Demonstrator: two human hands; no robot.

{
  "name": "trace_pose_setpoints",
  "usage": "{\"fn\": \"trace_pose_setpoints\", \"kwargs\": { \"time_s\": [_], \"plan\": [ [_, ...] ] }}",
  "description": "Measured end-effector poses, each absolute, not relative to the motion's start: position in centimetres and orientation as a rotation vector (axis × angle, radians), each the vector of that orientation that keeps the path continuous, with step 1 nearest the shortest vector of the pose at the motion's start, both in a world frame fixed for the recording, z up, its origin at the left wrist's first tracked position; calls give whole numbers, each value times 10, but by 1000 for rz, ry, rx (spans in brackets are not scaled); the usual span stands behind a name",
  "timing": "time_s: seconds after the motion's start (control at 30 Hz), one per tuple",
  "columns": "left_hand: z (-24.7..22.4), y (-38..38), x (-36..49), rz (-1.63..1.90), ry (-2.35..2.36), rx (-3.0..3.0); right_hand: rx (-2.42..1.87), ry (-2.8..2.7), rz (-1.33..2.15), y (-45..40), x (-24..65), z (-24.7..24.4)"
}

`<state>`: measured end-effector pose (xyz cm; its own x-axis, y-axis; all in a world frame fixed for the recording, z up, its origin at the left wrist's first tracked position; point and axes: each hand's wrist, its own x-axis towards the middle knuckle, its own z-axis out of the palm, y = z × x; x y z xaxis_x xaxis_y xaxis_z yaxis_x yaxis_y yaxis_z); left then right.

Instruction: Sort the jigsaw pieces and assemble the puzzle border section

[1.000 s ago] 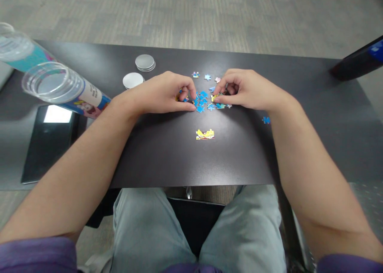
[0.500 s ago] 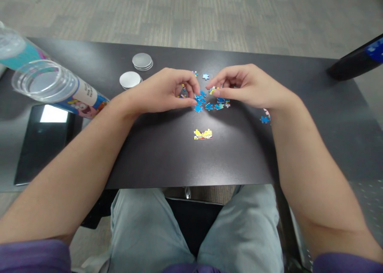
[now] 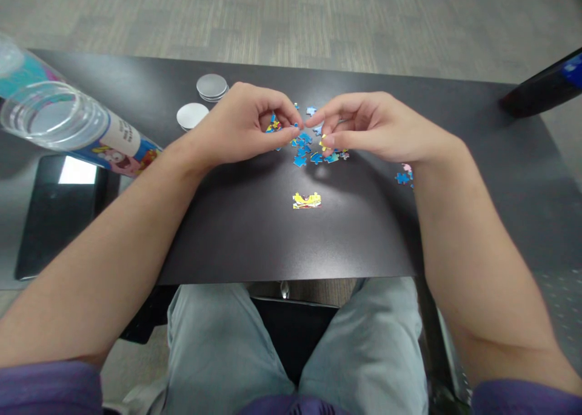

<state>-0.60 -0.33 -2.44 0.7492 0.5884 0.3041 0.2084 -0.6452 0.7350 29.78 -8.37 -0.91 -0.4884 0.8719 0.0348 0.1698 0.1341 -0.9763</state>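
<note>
My left hand (image 3: 254, 124) is over the left side of a loose group of small blue puzzle pieces (image 3: 302, 141), its thumb and fingertips pinched on a small blue piece (image 3: 296, 125). Facing it from the right, my right hand (image 3: 364, 124) hovers with thumb and index finger apart; a yellow piece (image 3: 324, 141) shows by its thumb tip, and I cannot tell whether it is touched. Closer to me lies a joined yellow section (image 3: 307, 200). Multicoloured pieces (image 3: 274, 125) show beside my left fingers. Blue and pink pieces (image 3: 402, 177) lie beside my right wrist.
Two clear jars with printed labels stand at the left, the nearer one (image 3: 122, 142) by my left forearm. White discs (image 3: 191, 116) and a stack of grey discs (image 3: 212, 86) lie behind my left wrist. A black tablet (image 3: 59, 209) is at left, a dark cylinder (image 3: 536, 91) at far right.
My left hand has lifted slightly, and a small blue piece now shows between its fingertips. The right hand's index finger has straightened toward the left. The view has shifted a little.
</note>
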Motion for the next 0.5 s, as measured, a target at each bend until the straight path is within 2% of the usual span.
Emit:
{"fn": "trace_pose_setpoints", "kwargs": {
  "time_s": [0.27, 0.5],
  "plan": [
    [-26, -3, -6, 731, 648, 2245, -1003, -1816, 1474, -85, 297, -10],
    [-23, -11, -3, 698, 726, 2287, -1135, -1896, 1441, -101, 282, 10]
  ]
}}
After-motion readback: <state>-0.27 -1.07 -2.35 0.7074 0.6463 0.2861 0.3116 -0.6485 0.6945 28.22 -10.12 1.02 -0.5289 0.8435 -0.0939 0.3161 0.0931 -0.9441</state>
